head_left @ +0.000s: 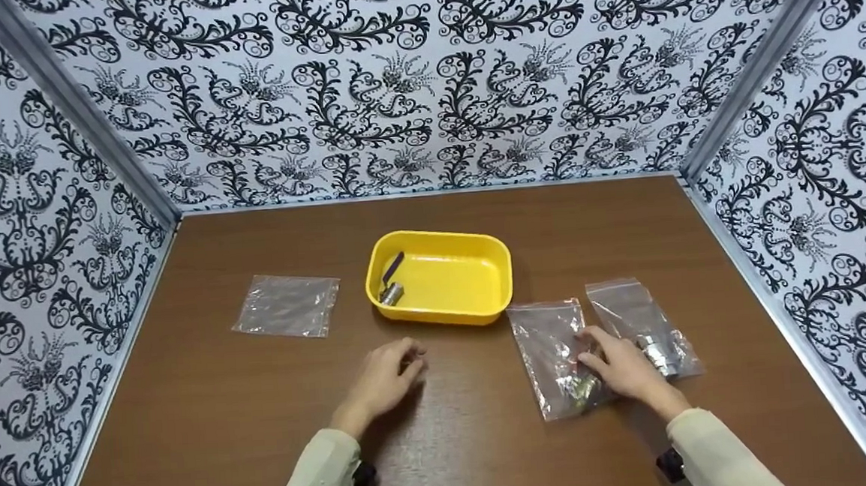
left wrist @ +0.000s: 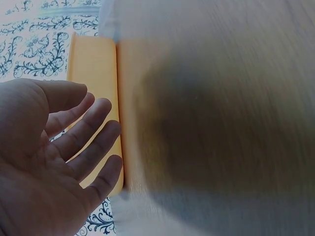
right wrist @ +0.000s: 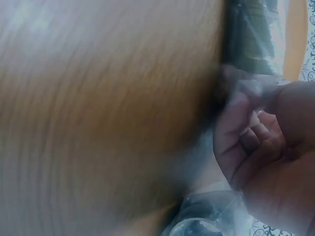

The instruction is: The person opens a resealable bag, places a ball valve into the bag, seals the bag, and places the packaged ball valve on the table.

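My right hand pinches the right side of a clear zip bag lying on the table; small shiny and yellowish-green pieces show inside, too blurred to name. In the right wrist view the fingers are curled at the plastic. Partly beneath that wrist lies a second zip bag with a metal cylindrical fitting in it. My left hand, fingers loosely bent, holds nothing just in front of a yellow tray. Inside the tray's left end is a metal ball valve with a blue lever.
A flat clear bag lies left of the tray on the brown table. Patterned panels in metal frames close off the back and both sides.
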`<state>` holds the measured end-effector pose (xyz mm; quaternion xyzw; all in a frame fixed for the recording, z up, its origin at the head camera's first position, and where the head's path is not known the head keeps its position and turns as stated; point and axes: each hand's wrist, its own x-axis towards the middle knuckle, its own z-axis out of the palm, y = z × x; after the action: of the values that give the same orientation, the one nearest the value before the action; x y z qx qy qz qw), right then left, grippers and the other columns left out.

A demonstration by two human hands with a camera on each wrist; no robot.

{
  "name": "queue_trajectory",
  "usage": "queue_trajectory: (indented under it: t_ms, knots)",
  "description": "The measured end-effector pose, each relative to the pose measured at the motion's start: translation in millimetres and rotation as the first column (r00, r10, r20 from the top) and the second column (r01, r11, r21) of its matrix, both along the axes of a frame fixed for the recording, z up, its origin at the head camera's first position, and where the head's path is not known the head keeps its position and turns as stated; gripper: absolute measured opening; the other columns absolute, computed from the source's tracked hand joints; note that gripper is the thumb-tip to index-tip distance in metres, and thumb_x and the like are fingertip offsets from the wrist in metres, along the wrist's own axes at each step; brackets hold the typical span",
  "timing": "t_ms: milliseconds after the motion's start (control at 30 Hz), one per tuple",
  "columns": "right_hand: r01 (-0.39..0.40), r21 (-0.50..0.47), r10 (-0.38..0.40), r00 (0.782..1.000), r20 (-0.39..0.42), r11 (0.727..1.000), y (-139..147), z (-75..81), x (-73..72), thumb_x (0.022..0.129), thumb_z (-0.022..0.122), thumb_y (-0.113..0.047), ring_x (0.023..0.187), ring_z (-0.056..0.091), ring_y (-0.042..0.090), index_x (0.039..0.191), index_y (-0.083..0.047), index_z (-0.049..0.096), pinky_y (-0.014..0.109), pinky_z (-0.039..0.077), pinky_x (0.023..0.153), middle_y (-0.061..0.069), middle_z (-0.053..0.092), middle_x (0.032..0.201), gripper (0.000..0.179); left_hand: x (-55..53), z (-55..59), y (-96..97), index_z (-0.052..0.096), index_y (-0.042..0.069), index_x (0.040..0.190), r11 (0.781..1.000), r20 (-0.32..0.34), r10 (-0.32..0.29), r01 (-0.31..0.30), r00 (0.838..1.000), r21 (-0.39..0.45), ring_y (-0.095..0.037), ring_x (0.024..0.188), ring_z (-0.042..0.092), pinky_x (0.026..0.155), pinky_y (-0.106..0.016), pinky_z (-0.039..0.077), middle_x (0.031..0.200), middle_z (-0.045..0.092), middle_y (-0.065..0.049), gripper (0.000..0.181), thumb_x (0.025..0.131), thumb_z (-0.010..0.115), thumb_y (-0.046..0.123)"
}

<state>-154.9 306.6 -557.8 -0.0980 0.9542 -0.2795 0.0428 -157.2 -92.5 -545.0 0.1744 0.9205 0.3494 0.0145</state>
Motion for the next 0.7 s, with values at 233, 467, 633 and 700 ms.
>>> queue_trajectory:
  t_ms: [233,467,633,700]
  knots:
    - [0.103,0.107,-0.088,0.987,-0.134,0.989,-6,19.0,-2.9,0.092,0.066,-0.021,0.071,0.065,0.021,0.119,-0.005,0.061,0.045,0.051,0.067,0.006,0.069,0.081,0.032,-2.3,2.6,-7.0,0.067,0.012,0.109,1.000,0.010,0.008,-0.008,1.000,0.029,-0.021,0.096,0.066,0.089,-0.043,0.051,0.101,0.071,-0.001,0.017,0.094,0.062,0.018]
    - [0.159,0.123,-0.132,0.970,-0.204,0.980,-13,53.3,-18.2,0.092,0.065,-0.022,0.072,0.063,0.027,0.112,-0.007,0.064,0.050,0.050,0.066,0.010,0.068,0.084,0.026,-6.7,13.8,-22.2,0.067,0.015,0.109,0.997,0.015,0.077,-0.077,0.997,0.008,-0.021,0.097,0.068,0.090,-0.043,0.052,0.106,0.070,-0.001,0.016,0.094,0.062,0.019]
    - [0.087,0.100,-0.066,0.978,-0.196,0.991,-40,68.0,-30.0,0.091,0.064,-0.019,0.080,0.067,0.027,0.121,-0.007,0.061,0.049,0.053,0.073,0.012,0.071,0.093,0.032,-10.9,21.0,-35.8,0.068,0.019,0.105,0.988,-0.009,0.152,-0.152,0.988,-0.014,-0.020,0.099,0.066,0.090,-0.042,0.052,0.105,0.071,0.001,0.013,0.092,0.065,0.019]
    - [0.051,0.093,-0.033,0.983,-0.183,0.994,-57,71.9,-32.6,0.091,0.065,-0.019,0.088,0.068,0.028,0.124,-0.008,0.059,0.049,0.054,0.079,0.013,0.071,0.103,0.036,-12.3,22.5,-41.1,0.068,0.018,0.106,0.984,-0.015,0.174,-0.174,0.985,-0.025,-0.021,0.101,0.065,0.092,-0.043,0.051,0.106,0.071,0.001,0.015,0.092,0.066,0.018]
